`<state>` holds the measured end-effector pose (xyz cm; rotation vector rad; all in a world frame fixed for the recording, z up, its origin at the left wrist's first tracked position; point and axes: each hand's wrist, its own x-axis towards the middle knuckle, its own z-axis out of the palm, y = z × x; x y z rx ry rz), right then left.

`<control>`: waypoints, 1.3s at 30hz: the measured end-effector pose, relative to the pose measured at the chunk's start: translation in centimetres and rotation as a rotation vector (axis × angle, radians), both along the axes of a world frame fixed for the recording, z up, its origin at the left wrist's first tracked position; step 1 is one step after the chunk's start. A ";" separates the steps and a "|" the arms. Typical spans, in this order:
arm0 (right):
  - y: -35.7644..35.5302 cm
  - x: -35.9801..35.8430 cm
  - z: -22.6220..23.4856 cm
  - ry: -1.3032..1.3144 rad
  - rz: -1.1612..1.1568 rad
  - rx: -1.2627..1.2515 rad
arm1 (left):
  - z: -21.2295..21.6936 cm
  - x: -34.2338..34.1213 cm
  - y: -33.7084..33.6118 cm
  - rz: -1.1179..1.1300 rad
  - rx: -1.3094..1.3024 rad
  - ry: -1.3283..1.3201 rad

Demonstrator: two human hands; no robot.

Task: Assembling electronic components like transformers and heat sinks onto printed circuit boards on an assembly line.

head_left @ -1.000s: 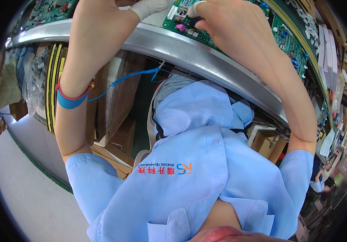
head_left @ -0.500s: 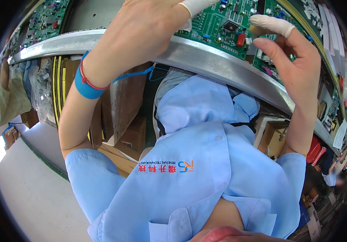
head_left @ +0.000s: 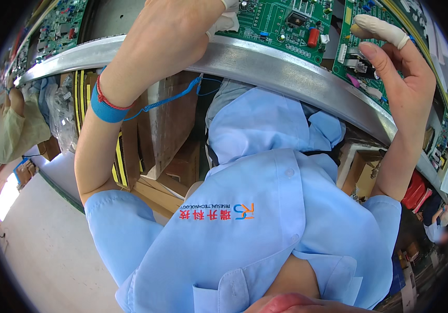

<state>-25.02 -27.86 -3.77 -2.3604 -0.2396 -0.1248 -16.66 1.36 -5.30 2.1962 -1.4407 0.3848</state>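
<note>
Along the rail (head_left: pixel 271 63), the right hand (head_left: pixel 404 78) moved away from the middle board (head_left: pixel 282 27).

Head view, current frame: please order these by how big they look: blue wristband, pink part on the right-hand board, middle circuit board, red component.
1. middle circuit board, partly cut off by the frame
2. blue wristband
3. red component
4. pink part

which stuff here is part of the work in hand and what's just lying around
Likely in use:
- green circuit board by the left hand
- green circuit board by the right hand
- blue wrist strap

Apparently just around:
- clear plastic
- open cardboard box
- red item
</note>
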 end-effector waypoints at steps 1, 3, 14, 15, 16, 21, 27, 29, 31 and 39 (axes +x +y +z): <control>0.1 -0.1 0.1 -0.002 -0.003 0.000 | 1.5 -0.7 0.1 0.130 0.289 0.062; 0.7 -0.3 0.4 -0.061 0.005 0.030 | -2.3 0.8 0.7 0.013 -0.019 -0.040; -12.2 -11.9 3.7 -0.312 -0.789 0.182 | 0.0 -0.2 4.0 0.281 0.340 -0.283; -15.2 -15.0 3.7 -0.309 -0.877 0.108 | 0.1 0.1 4.1 0.376 0.282 -0.269; -19.2 -19.8 2.7 -0.232 -1.072 -0.188 | 1.7 -0.4 3.1 0.387 0.274 -0.168; -24.6 -36.0 -5.1 0.692 -1.344 -0.649 | 3.2 1.3 -2.3 0.221 0.243 -0.195; -25.4 -41.8 -21.2 0.546 -1.512 -0.312 | 3.1 0.2 -5.6 0.150 0.240 -0.117; -26.2 -40.5 -23.5 0.312 -1.406 -0.419 | 3.4 -0.3 -6.0 0.139 0.230 -0.082; -27.2 -39.4 -24.2 0.090 -1.301 -0.533 | 3.9 -0.5 -6.5 0.098 0.253 -0.200; -24.7 -39.2 -16.9 0.965 -1.218 -0.294 | 3.2 -0.5 -4.3 0.181 0.289 -0.185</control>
